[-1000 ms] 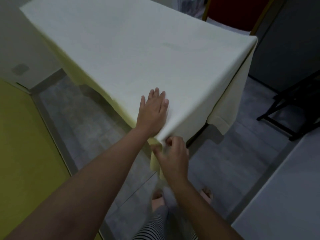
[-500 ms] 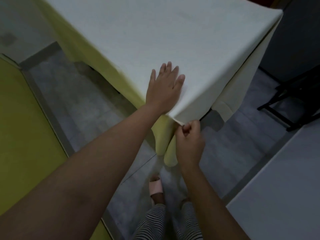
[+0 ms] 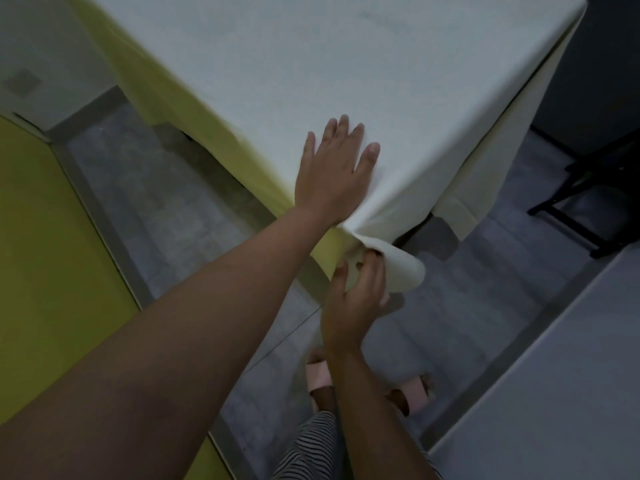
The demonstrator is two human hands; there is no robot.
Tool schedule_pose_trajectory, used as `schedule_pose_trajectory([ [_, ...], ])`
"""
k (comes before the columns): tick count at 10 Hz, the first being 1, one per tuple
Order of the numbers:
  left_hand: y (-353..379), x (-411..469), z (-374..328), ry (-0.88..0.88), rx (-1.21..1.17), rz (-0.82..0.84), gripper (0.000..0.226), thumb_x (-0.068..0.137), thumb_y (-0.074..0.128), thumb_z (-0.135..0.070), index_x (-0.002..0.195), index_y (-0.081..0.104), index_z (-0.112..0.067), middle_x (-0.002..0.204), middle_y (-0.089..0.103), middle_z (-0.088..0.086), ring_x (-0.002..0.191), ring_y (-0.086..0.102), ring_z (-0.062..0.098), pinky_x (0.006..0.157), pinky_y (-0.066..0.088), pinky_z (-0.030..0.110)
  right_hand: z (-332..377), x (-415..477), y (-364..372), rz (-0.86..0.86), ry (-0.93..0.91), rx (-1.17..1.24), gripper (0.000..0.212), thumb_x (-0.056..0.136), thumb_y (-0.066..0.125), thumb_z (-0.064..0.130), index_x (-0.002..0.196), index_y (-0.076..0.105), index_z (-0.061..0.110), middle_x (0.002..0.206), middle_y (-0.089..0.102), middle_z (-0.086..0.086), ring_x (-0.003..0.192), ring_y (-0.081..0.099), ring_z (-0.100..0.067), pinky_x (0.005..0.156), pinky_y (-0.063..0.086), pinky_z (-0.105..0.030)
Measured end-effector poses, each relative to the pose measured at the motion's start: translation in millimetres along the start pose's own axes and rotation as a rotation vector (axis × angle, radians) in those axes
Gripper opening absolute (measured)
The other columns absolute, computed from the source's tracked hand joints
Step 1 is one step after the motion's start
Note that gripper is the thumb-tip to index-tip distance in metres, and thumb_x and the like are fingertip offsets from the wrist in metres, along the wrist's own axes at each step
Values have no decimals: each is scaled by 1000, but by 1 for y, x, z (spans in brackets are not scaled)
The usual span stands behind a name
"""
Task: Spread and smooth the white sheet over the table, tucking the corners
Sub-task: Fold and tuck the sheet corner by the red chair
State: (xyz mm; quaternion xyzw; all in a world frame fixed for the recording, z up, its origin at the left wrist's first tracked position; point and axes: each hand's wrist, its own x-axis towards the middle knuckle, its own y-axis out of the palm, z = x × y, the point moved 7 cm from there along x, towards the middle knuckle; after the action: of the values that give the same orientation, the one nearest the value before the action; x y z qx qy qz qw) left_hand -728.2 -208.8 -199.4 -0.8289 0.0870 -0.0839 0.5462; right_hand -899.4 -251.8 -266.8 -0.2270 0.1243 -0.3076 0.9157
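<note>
Corner flap [image 3: 406,276] now curled outward, right hand [image 3: 356,301] pinching it; left hand [image 3: 333,176] flat on white sheet [image 3: 346,64].

A white sheet [image 3: 346,64] is showing a plain, pale, cool white across its top. Its hanging side on the left is taking on a yellow-green tint, while its hanging side on the right is looking cream. Below the sheet, the floor [image 3: 166,188] is showing mottled grey, with a plain darker grey band [image 3: 104,230] running across it. Left of the sheet, a flat panel [image 3: 45,254] is glowing solid lime yellow-green. Beneath the sheet's nearest corner, pink slippers [image 3: 320,375] are peeking out under trousers [image 3: 311,445] patterned in thin black-and-white stripes. Right of the sheet, a black frame [image 3: 562,233] is standing before a dark grey wall [image 3: 609,81].
</note>
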Motion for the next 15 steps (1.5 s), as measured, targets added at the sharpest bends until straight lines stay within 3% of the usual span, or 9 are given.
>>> schedule_pose_trajectory([
  [2,-3,-1,-1,-4,-19,-2,59,100,18,-51,148,29,-20,159,17,3,148,7,15,119,-3,39,13,-51,19,117,-92,-33,62,92,51,14,149,26,18,151,35,-4,131,43,-23,102,39,-50],
  [3,-4,-1,-2,-1,-17,-1,58,100,17,-50,149,29,-19,159,17,4,148,6,15,118,-3,39,1,-56,28,263,-39,-20,72,95,47,10,150,1,22,159,3,8,141,23,-9,111,33,-46],
  [4,-4,-1,-3,5,-4,-1,58,100,17,-49,148,29,-19,159,18,4,148,7,16,118,-2,40,10,-51,33,343,-103,-2,78,96,43,9,147,-12,28,158,-11,13,136,9,7,110,26,-26],
  [6,-4,-1,-2,-7,-33,-12,57,100,19,-48,148,31,-19,159,19,4,148,8,15,118,-2,39,16,-45,33,253,-21,-2,88,93,46,8,148,-19,30,161,-5,3,132,42,-25,100,44,-47],
  [8,-5,0,-1,-9,-40,-23,56,100,20,-48,147,33,-20,158,21,4,147,10,15,118,-2,38,8,-18,7,82,7,59,86,87,50,-3,152,-4,13,160,-12,-2,143,24,-29,109,38,-43],
  [9,-5,0,-1,-11,-39,-23,56,100,20,-48,147,33,-20,158,21,3,147,10,15,118,-1,38,9,8,-8,-25,-54,26,77,81,45,-12,150,18,9,159,3,-9,143,16,-23,111,24,-20],
  [10,-4,0,-1,-14,-40,-23,56,100,20,-49,147,33,-21,158,21,2,147,10,14,119,-1,38,1,32,-10,11,-89,44,59,87,47,-7,142,37,8,153,28,-10,138,29,-19,111,24,-15],
  [12,-4,0,-1,-16,-48,-33,57,99,20,-49,146,34,-21,158,22,2,147,11,14,118,-1,37,-20,43,-7,94,-45,56,30,90,58,12,119,62,7,119,65,-8,113,57,-21,101,42,-32],
  [15,-5,-1,-1,-18,-41,-25,57,99,20,-49,146,34,-21,158,21,1,147,10,14,118,-1,37,-19,-6,-53,25,-541,-395,14,85,66,27,81,72,15,76,72,3,73,66,-16,87,34,-33],
])
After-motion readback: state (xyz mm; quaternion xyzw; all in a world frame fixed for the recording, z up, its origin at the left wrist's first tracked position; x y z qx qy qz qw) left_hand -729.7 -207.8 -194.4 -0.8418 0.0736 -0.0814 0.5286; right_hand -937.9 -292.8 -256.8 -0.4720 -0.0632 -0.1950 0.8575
